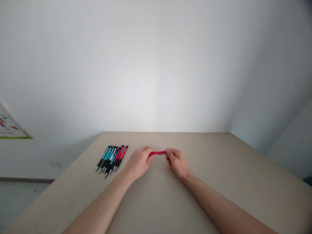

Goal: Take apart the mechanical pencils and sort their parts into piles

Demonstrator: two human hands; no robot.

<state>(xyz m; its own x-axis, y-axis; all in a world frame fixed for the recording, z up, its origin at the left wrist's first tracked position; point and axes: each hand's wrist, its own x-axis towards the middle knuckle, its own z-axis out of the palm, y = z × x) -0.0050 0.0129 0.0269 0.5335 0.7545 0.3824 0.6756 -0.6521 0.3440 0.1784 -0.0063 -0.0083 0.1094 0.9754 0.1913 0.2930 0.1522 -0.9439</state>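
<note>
Our left hand (140, 162) and right hand (178, 161) pinch a slim pink-black pen (158, 152) toward the worktop (219, 162)'s far edge. Our next move likely needs steadiness.

A single head-worn camera faces forward and tilts down along the forearms (103, 201), which enter from the lower edge. The wide field centres the left hand (139, 161) and right hand (177, 161) at moderate range, spanning the surface (229, 162) and, above its far edge, the wall (156, 71).
</note>
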